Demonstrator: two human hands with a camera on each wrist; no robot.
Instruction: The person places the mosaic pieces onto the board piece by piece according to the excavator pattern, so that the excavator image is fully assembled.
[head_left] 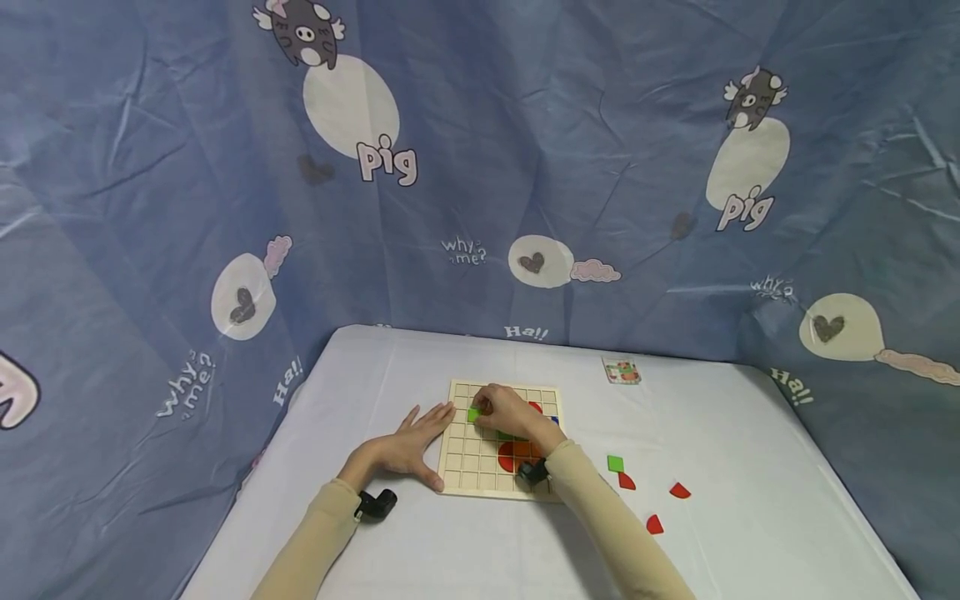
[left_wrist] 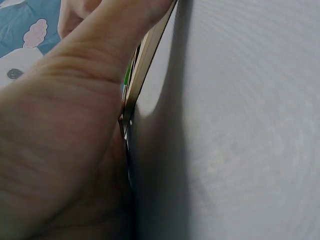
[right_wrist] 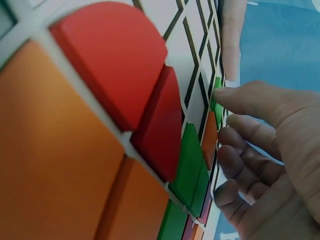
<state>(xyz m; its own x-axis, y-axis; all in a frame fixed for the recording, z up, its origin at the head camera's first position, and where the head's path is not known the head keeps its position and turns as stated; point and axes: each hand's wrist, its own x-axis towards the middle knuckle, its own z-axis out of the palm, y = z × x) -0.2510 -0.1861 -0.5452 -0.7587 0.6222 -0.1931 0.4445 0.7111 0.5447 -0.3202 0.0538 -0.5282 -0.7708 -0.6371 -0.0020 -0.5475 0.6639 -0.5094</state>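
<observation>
A pale wooden grid board point(head_left: 461, 468) lies on the white table. My left hand point(head_left: 405, 450) is spread flat beside it, fingers and thumb reaching the board's left edge. Over the upper left of the grid, my right hand point(head_left: 512, 412) pinches a green square tile point(head_left: 473, 414) with thumb and forefinger, the other fingers curled. In the right wrist view the thumb tip lies on this tile. Red quarter-round pieces point(right_wrist: 112, 55), orange tiles point(right_wrist: 55, 145) and green triangular-looking pieces point(right_wrist: 186, 162) sit in the grid cells. My right forearm hides part of the board.
To the right of the board lie a loose green square point(head_left: 615, 463) and several red quarter-round pieces point(head_left: 680, 491). A small picture card point(head_left: 622, 371) is near the table's back edge. A blue printed curtain point(head_left: 480, 183) surrounds the table.
</observation>
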